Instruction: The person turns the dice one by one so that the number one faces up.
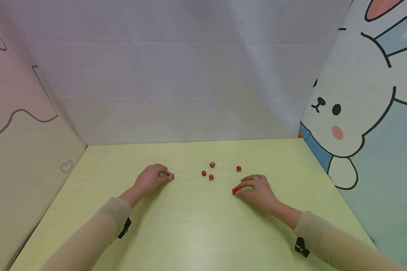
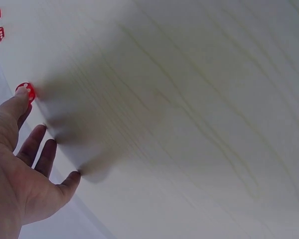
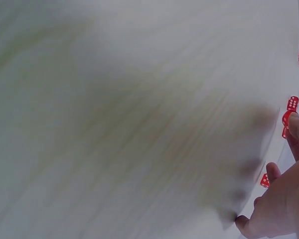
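Note:
Between thumb and forefinger, my left hand (image 1: 151, 178) pinches a red die (image 1: 171, 175) with white pips, left of the middle of the table. In the left wrist view the thumb covers part of that die (image 2: 26, 92), and the other fingers are spread. My right hand (image 1: 257, 191) pinches another red die (image 1: 235, 191) by its thumb and fingertips. A loose die (image 1: 239, 169) lies just beyond the right hand. Three more sit close together between the hands: a far die (image 1: 212, 165), a left die (image 1: 204, 173) and a near die (image 1: 211, 177).
The pale yellow table (image 1: 190, 226) ends at a whitish cloth backdrop (image 1: 190, 75). A printed panel with a rabbit (image 1: 346, 124) stands along the right side, and a pink and cream panel (image 1: 27, 158) along the left.

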Action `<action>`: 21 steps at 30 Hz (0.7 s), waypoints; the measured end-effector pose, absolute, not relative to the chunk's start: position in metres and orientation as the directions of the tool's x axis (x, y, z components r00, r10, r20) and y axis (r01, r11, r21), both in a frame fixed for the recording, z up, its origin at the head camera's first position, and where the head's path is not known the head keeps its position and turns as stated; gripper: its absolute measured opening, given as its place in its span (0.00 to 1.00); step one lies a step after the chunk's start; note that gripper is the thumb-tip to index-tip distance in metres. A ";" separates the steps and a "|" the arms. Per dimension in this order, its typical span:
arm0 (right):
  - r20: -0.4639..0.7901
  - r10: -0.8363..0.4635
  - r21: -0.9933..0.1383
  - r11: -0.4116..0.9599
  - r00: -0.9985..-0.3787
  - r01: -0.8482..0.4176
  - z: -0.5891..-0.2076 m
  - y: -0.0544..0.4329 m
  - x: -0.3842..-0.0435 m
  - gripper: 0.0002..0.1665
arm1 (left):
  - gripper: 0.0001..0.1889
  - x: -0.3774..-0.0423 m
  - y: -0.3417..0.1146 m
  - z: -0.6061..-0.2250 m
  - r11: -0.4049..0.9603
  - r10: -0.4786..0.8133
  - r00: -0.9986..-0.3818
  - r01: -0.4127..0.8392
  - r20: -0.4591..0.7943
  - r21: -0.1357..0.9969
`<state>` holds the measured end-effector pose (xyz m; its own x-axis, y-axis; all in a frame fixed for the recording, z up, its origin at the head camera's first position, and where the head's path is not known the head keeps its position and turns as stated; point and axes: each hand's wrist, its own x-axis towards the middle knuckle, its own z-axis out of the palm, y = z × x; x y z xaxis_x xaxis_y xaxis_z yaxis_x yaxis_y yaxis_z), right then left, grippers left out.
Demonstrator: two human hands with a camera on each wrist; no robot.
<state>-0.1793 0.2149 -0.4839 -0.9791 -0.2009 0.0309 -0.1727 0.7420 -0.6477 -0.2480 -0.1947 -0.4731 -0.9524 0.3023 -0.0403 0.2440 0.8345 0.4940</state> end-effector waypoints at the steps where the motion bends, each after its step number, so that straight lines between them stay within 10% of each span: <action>1: 0.030 -0.201 -0.650 0.740 -0.979 -0.171 -0.484 0.215 -0.179 0.07 | 0.09 -0.248 -0.194 -0.473 0.836 0.302 -0.952 0.245 -0.039 0.491; 21: 0.041 -0.162 -0.679 0.720 -0.986 -0.146 -0.486 0.210 -0.178 0.07 | 0.09 -0.247 -0.193 -0.471 0.841 0.293 -0.955 0.235 -0.047 0.488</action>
